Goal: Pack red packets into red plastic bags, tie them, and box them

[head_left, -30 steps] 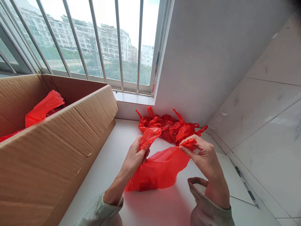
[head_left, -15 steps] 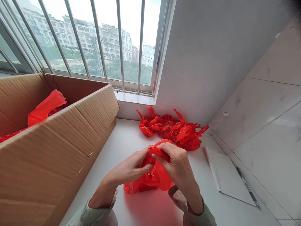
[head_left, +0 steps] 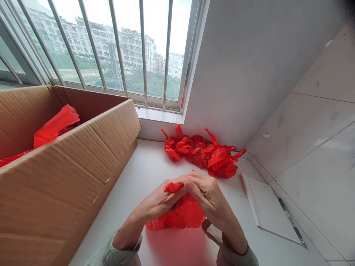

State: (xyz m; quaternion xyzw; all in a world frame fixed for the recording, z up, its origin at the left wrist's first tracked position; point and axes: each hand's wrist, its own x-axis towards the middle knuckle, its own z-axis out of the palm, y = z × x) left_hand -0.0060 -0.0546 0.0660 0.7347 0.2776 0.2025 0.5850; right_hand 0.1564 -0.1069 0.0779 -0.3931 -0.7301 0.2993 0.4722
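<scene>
Bunching a thin red plastic bag (head_left: 184,216) between them, the left hand (head_left: 156,203) and the right hand (head_left: 212,194) meet just above the white counter (head_left: 149,162). Their fingers overlap, and a twist of red film pokes out where the thumbs come together. Each grip is clenched on the bag: the left pinches the gathered top from its side and the right closes over it from above. The rest of the bag sags in a crumpled lump under the palms, its bottom touching the counter near the person's sleeves.

Judging by the pile of knotted red bags (head_left: 202,153) lying further back against the wall, the step in hand looks like gathering this bag into a compact bundle and tying it off (any knot already made is hidden under the fingers). The next move would call for one hand to pinch the gathered neck firmly while the other draws the loose end through and pulls it snug, gently enough that the thin film neither tears nor slips free.

To the left stands an open cardboard box (head_left: 83,155) with more red plastic (head_left: 54,123) inside. To the right, apart from the hands, lie a notebook (head_left: 267,207) and a slim dark pen (head_left: 292,223).
</scene>
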